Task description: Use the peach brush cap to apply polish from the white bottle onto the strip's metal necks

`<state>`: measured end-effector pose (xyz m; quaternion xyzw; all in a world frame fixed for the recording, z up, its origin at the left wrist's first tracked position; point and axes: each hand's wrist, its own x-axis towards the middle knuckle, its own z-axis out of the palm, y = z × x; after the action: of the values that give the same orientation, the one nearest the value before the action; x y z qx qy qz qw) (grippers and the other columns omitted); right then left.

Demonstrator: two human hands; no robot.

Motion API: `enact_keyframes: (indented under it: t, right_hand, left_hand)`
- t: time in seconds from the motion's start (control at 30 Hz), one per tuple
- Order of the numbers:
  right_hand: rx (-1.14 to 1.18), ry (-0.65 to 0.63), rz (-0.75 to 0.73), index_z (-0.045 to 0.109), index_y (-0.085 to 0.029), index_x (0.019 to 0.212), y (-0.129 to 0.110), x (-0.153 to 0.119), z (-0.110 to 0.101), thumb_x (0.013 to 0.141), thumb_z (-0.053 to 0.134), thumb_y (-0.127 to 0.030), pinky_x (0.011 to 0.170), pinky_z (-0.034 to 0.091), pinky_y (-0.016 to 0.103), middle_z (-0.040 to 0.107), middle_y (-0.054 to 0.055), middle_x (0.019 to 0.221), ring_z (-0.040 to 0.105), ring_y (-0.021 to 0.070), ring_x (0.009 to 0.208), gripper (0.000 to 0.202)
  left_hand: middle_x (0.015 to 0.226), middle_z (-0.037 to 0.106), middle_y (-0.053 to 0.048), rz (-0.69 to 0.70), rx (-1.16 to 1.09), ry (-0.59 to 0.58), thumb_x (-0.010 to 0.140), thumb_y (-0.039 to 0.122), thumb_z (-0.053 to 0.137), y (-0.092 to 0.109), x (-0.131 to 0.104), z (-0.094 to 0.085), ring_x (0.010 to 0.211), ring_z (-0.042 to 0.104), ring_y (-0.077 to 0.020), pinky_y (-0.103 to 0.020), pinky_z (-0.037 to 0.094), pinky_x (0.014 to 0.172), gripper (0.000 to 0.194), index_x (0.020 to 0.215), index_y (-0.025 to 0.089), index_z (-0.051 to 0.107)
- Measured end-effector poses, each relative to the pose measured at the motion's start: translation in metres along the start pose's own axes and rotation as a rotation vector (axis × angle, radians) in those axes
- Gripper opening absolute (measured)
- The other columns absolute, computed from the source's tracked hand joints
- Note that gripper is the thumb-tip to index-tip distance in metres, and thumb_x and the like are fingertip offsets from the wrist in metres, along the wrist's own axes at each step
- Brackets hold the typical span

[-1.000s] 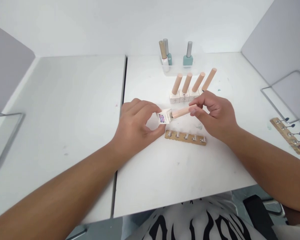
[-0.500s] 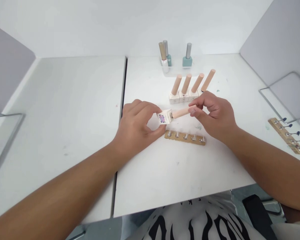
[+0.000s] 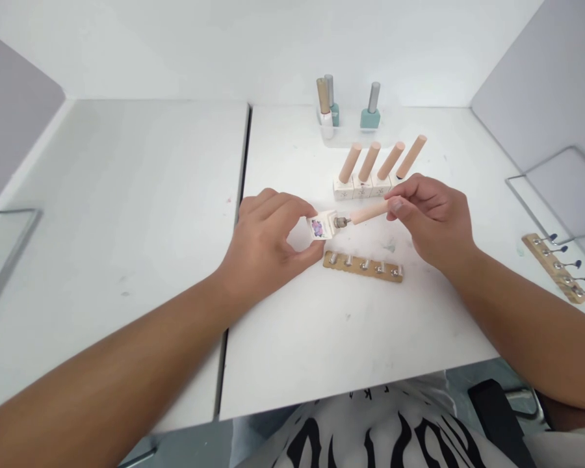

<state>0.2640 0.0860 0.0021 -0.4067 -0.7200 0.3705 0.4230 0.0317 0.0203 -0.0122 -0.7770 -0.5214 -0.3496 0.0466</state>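
Between the thumb and fingers of my left hand [image 3: 268, 240] is a small white bottle [image 3: 322, 225] with a purple flower print, tilted with its neck to the right. My right hand [image 3: 433, 218] pinches the far end of a peach cap [image 3: 369, 212]. The cap is off the bottle's neck, and its thin stem still reaches into the opening. Just below the bottle lies a wooden strip [image 3: 363, 267] bearing several clear nail tips. Behind my right hand stand several white bottles [image 3: 362, 189] with peach caps in a row.
A clear tray [image 3: 351, 138] at the back holds two teal bottles and a white one with a tan cap. Another wooden strip [image 3: 556, 268] with dark-tipped pieces lies at the right, near a wire frame [image 3: 541, 159]. A dark seam [image 3: 245, 156] divides the tabletop.
The peach cap in my right hand has moved right, away from the bottle, and the neck and stem now show. My left hand still holds the bottle. The view has shifted slightly.
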Motion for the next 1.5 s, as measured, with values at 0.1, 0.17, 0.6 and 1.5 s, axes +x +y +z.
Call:
enact_keyframes:
  t: [0.1, 0.17, 0.6, 1.5]
  right_hand:
    - [0.145, 0.007, 0.056, 0.067, -0.021, 0.075, 0.008, 0.003, -0.007, 0.082, 0.065, -0.026, 0.064, 0.045, 0.027, 0.06, -0.003, 0.066, 0.057, 0.009, 0.062, 0.009]
    - [0.229, -0.002, 0.086, 0.067, -0.02, 0.073, 0.011, 0.006, -0.009, 0.08, 0.065, -0.022, 0.063, 0.045, 0.026, 0.061, -0.003, 0.065, 0.056, 0.0081, 0.061, 0.008]
    - [0.449, -0.243, 0.232, 0.069, -0.016, 0.07, 0.02, 0.014, -0.017, 0.076, 0.062, -0.014, 0.054, 0.043, 0.02, 0.06, -0.002, 0.061, 0.053, 0.0046, 0.054, 0.01]
    - [0.433, -0.497, 0.187, 0.07, -0.018, 0.077, 0.031, 0.021, -0.023, 0.077, 0.066, -0.017, 0.058, 0.047, 0.022, 0.062, -0.001, 0.068, 0.057, 0.0078, 0.062, 0.004]
  left_hand:
    - [0.082, 0.066, 0.002, -0.051, -0.042, -0.003, 0.077, 0.022, 0.063, -0.001, -0.001, -0.002, 0.075, 0.056, -0.0167, -0.033, 0.044, 0.066, 0.013, 0.086, 0.025, 0.055]
    - [0.081, 0.065, 0.002, -0.095, -0.063, -0.008, 0.077, 0.025, 0.063, -0.001, -0.001, -0.003, 0.076, 0.057, -0.0169, -0.032, 0.044, 0.064, 0.011, 0.085, 0.025, 0.055]
    - [0.085, 0.063, 0.003, -0.385, -0.216, -0.15, 0.071, 0.033, 0.065, -0.008, -0.005, -0.014, 0.078, 0.058, -0.0158, -0.028, 0.044, 0.059, 0.018, 0.087, 0.027, 0.06]
    - [0.083, 0.062, 0.002, -0.35, -0.203, -0.144, 0.07, 0.033, 0.07, -0.011, -0.004, -0.016, 0.069, 0.052, -0.0118, -0.025, 0.038, 0.056, 0.019, 0.085, 0.023, 0.066]
